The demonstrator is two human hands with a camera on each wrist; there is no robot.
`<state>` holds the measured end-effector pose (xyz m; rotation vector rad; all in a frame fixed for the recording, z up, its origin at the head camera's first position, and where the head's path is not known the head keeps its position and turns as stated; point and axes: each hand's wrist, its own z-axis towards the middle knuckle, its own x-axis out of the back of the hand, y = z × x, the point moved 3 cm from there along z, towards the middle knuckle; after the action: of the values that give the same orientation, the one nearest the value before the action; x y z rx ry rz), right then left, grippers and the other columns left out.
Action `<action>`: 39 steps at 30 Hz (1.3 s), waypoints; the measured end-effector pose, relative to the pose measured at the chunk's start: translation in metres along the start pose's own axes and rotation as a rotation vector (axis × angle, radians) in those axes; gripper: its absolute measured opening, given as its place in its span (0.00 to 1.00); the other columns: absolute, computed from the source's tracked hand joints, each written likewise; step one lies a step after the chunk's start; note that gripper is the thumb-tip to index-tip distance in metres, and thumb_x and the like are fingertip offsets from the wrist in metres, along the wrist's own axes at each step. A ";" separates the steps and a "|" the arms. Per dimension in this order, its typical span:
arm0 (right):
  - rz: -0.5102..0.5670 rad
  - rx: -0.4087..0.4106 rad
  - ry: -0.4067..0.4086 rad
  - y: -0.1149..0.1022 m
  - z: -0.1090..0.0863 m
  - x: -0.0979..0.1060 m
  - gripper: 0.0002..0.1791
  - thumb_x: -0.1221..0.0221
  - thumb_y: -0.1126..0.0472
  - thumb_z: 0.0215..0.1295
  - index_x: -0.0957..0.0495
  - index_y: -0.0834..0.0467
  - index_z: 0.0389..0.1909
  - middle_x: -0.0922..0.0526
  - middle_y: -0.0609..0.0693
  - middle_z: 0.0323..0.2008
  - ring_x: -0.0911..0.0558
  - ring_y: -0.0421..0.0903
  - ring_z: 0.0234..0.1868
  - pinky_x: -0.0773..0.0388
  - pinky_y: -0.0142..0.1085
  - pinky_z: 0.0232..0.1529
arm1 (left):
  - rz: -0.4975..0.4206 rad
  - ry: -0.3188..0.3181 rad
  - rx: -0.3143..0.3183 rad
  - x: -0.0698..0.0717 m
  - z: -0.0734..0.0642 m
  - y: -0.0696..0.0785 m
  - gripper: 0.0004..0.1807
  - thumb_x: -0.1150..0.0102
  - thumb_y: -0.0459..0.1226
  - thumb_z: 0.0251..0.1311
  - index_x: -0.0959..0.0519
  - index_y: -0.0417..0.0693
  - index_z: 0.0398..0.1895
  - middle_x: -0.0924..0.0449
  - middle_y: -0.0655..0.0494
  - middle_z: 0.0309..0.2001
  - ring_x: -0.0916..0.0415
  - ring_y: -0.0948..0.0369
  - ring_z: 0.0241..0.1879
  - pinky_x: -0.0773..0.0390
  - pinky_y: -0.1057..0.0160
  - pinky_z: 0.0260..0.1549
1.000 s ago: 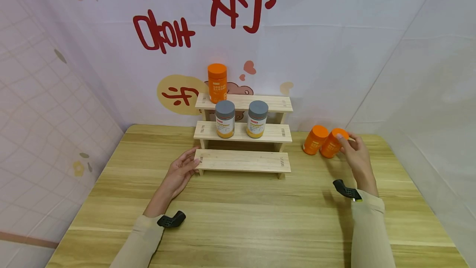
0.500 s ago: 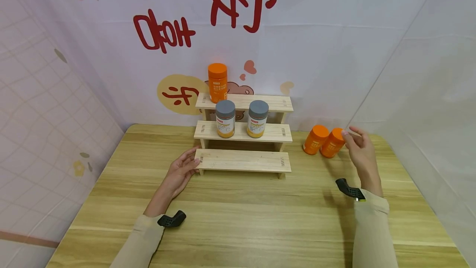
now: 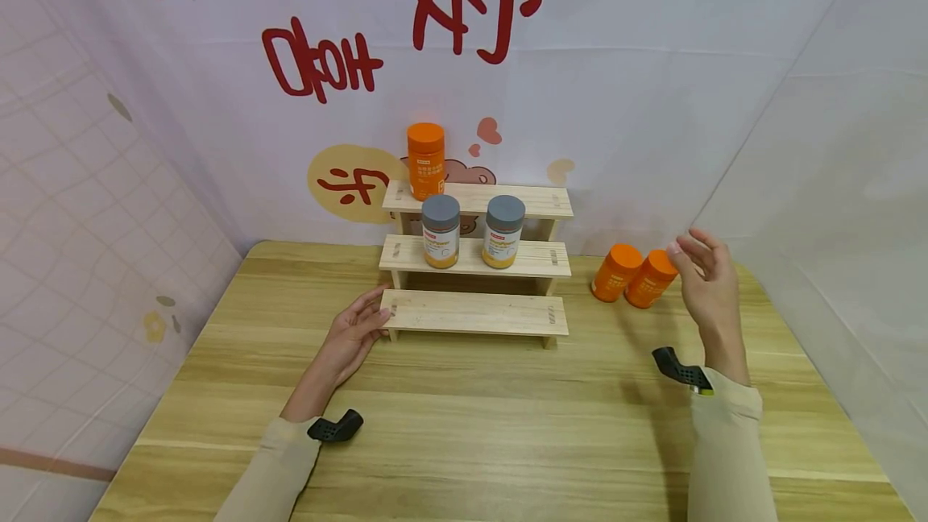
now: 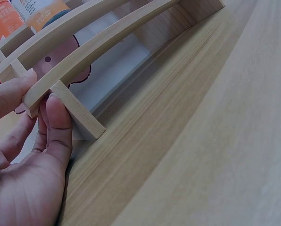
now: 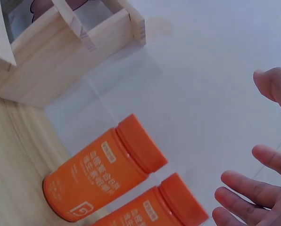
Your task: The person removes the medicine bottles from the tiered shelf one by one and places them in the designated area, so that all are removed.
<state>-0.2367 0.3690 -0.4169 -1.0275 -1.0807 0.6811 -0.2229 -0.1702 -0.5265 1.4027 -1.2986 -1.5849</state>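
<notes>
My left hand (image 3: 353, 337) pinches the left end of the lowest step of a wooden three-tier shelf (image 3: 474, 312), thumb on top and fingers beneath, as the left wrist view shows. To the shelf's right, two orange bottles (image 3: 617, 273) stand side by side on the table. Just right of the nearer orange bottle (image 5: 152, 209), my right hand (image 3: 712, 284) is raised with fingers spread, holding nothing. Two grey-lidded jars (image 3: 440, 232) stand on the middle step. Another orange bottle (image 3: 426, 162) is on the top step, toward its left end.
The wood-grain table (image 3: 464, 441) reaches back to a white printed cloth wall (image 3: 616, 103). More cloth hangs at the left and right sides. A black wrist mount (image 3: 681, 370) sits on the right sleeve, and a similar one on the left.
My right hand has let go of the right-hand orange bottle's lid and moved slightly right and up, its fingers opening. The left hand and the shelf stay in place.
</notes>
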 end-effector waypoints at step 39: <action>0.040 0.203 -0.200 -0.038 -0.019 -0.049 0.33 0.43 0.48 0.77 0.41 0.44 0.79 0.31 0.56 0.74 0.32 0.53 0.73 0.44 0.55 0.79 | -0.034 0.002 0.003 -0.002 0.000 0.003 0.38 0.43 0.34 0.74 0.48 0.40 0.81 0.26 0.58 0.56 0.23 0.67 0.46 0.19 0.70 0.42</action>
<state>-0.2374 0.3052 -0.4028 -0.8206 -1.1394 0.9223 -0.2228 -0.1696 -0.5235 1.4349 -1.2827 -1.6046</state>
